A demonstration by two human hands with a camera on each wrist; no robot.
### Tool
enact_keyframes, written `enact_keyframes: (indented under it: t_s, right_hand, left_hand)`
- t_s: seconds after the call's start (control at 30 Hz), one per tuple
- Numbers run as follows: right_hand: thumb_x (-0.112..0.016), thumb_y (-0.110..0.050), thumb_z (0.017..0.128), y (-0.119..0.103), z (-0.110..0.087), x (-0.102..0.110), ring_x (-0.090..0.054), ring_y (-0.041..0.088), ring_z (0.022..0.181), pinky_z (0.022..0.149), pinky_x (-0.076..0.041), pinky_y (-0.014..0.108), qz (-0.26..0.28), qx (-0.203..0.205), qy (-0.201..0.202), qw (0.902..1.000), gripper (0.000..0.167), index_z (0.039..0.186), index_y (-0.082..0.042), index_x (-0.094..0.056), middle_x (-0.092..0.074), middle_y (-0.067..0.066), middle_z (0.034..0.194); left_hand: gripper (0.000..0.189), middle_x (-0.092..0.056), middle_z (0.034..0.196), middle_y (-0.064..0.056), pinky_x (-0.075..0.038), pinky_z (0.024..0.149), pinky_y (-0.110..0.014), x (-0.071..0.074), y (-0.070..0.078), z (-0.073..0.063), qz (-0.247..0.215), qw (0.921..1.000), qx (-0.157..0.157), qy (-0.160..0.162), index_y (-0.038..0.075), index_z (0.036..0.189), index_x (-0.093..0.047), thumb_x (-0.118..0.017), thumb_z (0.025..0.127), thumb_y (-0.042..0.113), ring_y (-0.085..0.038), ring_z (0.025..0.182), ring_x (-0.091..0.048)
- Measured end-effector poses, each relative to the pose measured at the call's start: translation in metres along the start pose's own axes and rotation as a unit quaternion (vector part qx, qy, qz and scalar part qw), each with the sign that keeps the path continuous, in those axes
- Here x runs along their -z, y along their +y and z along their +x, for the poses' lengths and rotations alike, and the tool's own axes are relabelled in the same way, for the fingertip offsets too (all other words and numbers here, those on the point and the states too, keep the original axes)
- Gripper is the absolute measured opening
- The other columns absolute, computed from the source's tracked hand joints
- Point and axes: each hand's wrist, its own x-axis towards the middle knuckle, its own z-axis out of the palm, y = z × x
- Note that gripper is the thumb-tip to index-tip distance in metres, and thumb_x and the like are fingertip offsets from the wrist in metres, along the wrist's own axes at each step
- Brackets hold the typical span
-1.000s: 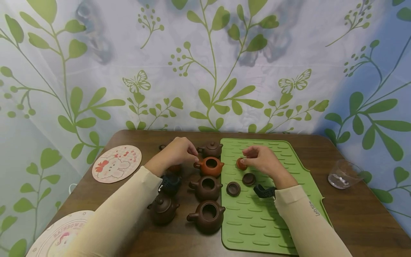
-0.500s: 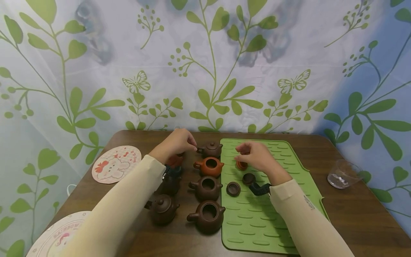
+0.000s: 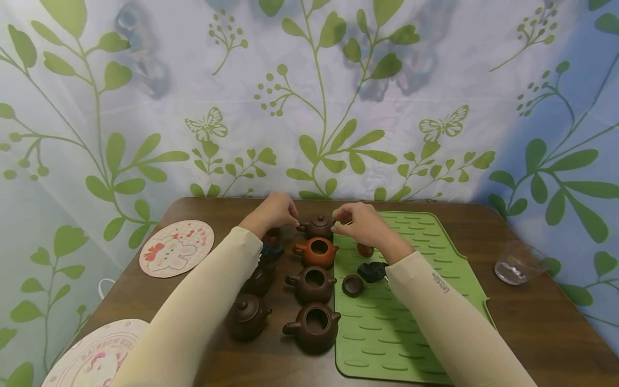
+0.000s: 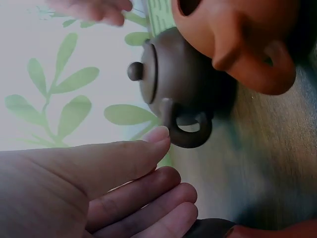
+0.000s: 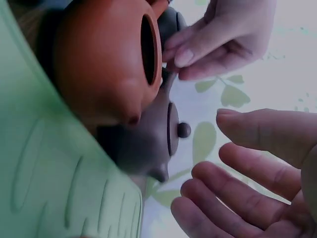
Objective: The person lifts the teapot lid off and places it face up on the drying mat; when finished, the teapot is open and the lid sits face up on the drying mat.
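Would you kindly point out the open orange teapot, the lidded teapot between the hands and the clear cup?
Open orange teapot (image 3: 320, 259): head view, front of its body.
Lidded teapot (image 4: 183, 74): left wrist view, side of its body.
Clear cup (image 3: 516, 263): head view, its wall.

- We see a brown, wood-grained table (image 3: 546, 344)
- Near its far edge, a dark brown lidded teapot (image 3: 318, 230) and an orange-red open teapot (image 3: 316, 262)
- Toward its right edge, a green mat (image 3: 387, 338) patterned with raised ovals
- By its left edge, we note a pale pink coaster (image 3: 176, 248) with red and white cartoon print
- Beyond its far edge, we see a whitish backdrop (image 3: 271, 123) with green leaf-and-butterfly print
- Both sleeves (image 3: 205, 295) are cream
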Motion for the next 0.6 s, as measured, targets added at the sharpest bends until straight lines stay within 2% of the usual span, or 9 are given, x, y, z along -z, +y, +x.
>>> enact_keyframes:
  t_s: [0.17,0.33,0.6]
  right_hand:
    - [-0.076,-0.024,0.101,-0.007,0.018,-0.007,-0.06,0.036,0.124,0.099,-0.051,0.051,-0.007,0.001,-0.011,0.9999,0.04,0.134,-0.003,-0.068,-0.066,0.017,0.132]
    - [-0.077,-0.022,0.101,-0.007,0.03,-0.014,-0.059,0.035,0.128,0.102,-0.05,0.049,-0.025,-0.003,-0.018,0.9995,0.045,0.138,-0.001,-0.065,-0.065,0.017,0.137]
    - [-0.076,-0.024,0.101,0.002,0.042,-0.02,-0.058,0.035,0.13,0.104,-0.049,0.05,-0.063,0.005,-0.037,0.9973,0.046,0.14,-0.003,-0.066,-0.064,0.016,0.14]
  left_hand:
    - [0.028,-0.075,0.113,-0.01,-0.055,0.093,-0.042,-0.007,-0.001,0.009,-0.004,1.0,0.003,-0.004,0.003,0.115,-0.08,-0.086,0.092,0.019,-0.03,0.109,-0.068]
    - [0.028,-0.075,0.11,-0.007,-0.055,0.092,-0.041,-0.011,0.0,0.011,-0.01,0.9999,-0.001,-0.005,0.006,0.115,-0.081,-0.086,0.092,0.02,-0.028,0.108,-0.067]
    - [0.021,-0.076,0.098,-0.002,-0.059,0.078,-0.035,-0.017,-0.001,0.007,-0.062,0.9979,0.01,-0.01,0.008,0.112,-0.082,-0.085,0.094,0.017,-0.026,0.092,-0.073]
